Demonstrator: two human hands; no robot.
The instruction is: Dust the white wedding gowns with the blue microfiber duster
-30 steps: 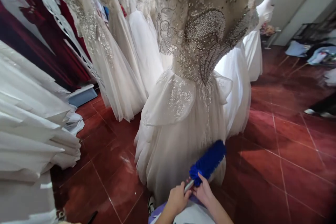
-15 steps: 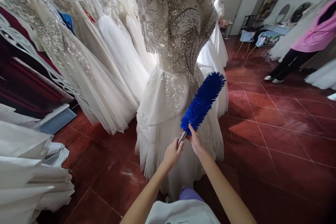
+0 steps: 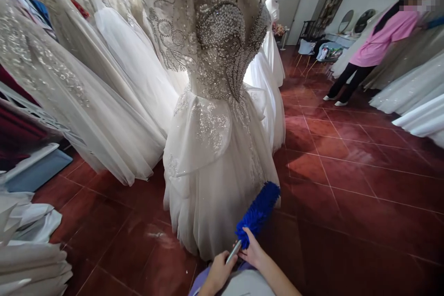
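Two hands share the blue duster point(image 3: 257, 215): the left hand point(image 3: 219, 273) is clenched around its metal handle, and the right hand point(image 3: 254, 252) pinches the brush base. Its head lies against the hem of the beaded wedding gown point(image 3: 215, 148), so dusting the skirt seems in hand; light strokes suit the delicate fabric.

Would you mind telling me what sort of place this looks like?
Most likely a bridal shop or gown showroom: a beaded white wedding gown on a mannequin, rows of white tulle dresses around it, and round wall mirrors at the back.

person in pink top point(image 3: 378, 46)
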